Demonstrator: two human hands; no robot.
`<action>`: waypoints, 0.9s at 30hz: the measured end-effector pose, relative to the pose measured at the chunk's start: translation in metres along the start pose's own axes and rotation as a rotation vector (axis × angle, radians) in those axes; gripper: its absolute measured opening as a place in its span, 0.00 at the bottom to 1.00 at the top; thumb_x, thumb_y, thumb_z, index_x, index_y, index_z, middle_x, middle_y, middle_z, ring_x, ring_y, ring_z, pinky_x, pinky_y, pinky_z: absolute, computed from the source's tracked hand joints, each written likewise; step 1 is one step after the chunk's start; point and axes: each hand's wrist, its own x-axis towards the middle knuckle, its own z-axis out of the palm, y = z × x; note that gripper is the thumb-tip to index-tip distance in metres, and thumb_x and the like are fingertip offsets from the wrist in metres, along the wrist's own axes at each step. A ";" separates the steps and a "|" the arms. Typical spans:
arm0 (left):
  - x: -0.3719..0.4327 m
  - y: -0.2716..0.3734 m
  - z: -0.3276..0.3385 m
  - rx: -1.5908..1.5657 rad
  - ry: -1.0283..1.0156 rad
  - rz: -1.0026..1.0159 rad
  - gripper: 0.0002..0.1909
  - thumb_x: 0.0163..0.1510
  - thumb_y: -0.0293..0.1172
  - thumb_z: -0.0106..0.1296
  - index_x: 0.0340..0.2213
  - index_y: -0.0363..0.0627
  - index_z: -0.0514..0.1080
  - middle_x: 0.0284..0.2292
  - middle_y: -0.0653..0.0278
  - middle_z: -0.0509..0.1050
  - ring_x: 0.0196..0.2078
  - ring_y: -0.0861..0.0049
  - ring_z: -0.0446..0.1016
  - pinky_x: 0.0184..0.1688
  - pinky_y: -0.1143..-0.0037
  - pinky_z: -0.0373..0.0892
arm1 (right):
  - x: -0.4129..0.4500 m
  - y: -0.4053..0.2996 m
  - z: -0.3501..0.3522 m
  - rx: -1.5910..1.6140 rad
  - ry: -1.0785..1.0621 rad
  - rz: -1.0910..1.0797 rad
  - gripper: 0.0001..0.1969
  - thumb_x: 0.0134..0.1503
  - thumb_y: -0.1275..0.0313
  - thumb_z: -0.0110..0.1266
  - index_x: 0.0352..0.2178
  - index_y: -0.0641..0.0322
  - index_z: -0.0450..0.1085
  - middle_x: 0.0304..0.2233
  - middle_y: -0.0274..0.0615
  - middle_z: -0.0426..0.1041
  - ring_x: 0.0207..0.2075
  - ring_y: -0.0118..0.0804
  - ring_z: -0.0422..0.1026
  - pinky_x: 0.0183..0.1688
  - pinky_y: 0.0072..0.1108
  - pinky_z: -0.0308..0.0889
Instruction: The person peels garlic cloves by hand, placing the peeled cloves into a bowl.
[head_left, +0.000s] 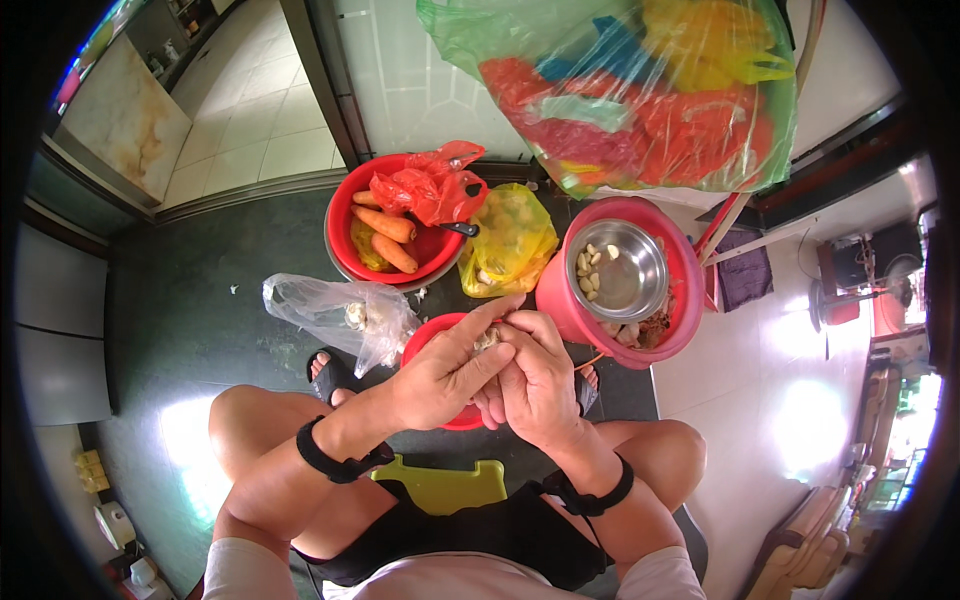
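Observation:
My left hand (448, 365) and my right hand (541, 376) meet in front of me, their fingers closed around a piece of garlic (486, 340). Most of the garlic is hidden by the fingers and thumbs. Directly beneath them is a red plastic basin (424, 335), its inside largely covered by my hands. To the right, a steel bowl (631, 279) holds several peeled garlic cloves (589, 271). It rests inside a pink bucket (559, 300) that also contains peelings (643, 332). At the left, a clear plastic bag (319, 307) contains garlic bulbs (357, 316).
Ahead, a red basin (343, 217) contains carrots (384, 223), a red bag (431, 187) and a black-handled knife (460, 229). Beside it lies a yellow bag (514, 232). A large green bag (637, 112) of plastic bags hangs above the bucket. Beneath me is a yellow-green stool (442, 487).

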 end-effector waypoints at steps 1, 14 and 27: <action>-0.001 0.002 0.001 0.000 0.001 -0.002 0.31 0.74 0.35 0.38 0.70 0.41 0.43 0.33 0.59 0.76 0.31 0.75 0.81 0.35 0.77 0.78 | 0.000 0.000 0.002 0.002 0.000 0.001 0.11 0.64 0.76 0.53 0.46 0.68 0.73 0.45 0.49 0.70 0.41 0.48 0.75 0.41 0.30 0.72; 0.006 0.009 -0.002 -0.069 0.249 0.086 0.23 0.67 0.21 0.49 0.62 0.40 0.65 0.33 0.64 0.79 0.29 0.83 0.78 0.35 0.82 0.75 | 0.005 -0.004 0.000 0.954 0.088 0.623 0.16 0.72 0.62 0.46 0.45 0.66 0.72 0.35 0.35 0.73 0.36 0.27 0.69 0.42 0.21 0.64; 0.005 -0.002 -0.008 0.269 0.391 0.340 0.11 0.56 0.21 0.65 0.41 0.41 0.82 0.36 0.63 0.77 0.38 0.79 0.76 0.43 0.77 0.72 | -0.004 0.000 0.000 0.918 -0.023 0.599 0.17 0.69 0.58 0.54 0.43 0.64 0.75 0.31 0.31 0.75 0.32 0.21 0.68 0.36 0.17 0.64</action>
